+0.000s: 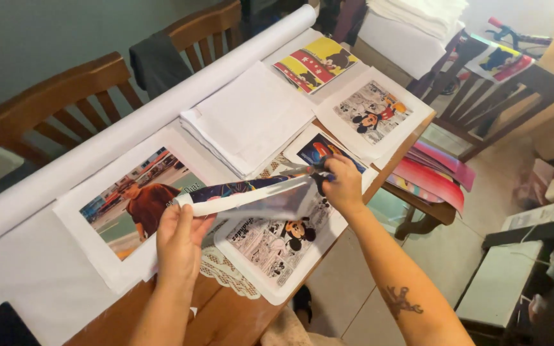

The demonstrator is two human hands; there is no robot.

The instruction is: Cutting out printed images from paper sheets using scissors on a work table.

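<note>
My left hand (179,241) grips the near end of a colourful printed sheet (251,195) that is partly curled into a roll, white underside showing. My right hand (342,184) pinches the far end of the same sheet and holds it up above the wooden table (226,320). Under the sheet lies a white fabric piece with a black-and-white cartoon mouse print (277,247). To the left lies another white piece with a photo print of a person in a red shirt (137,204).
A stack of folded white fabric (251,118) lies mid-table, beside a long white roll (161,106). More prints (372,114) lie further back, including a yellow-red one (315,63). Wooden chairs (52,102) line the left. Glossy pink sheets (434,176) rest on a stool at the right.
</note>
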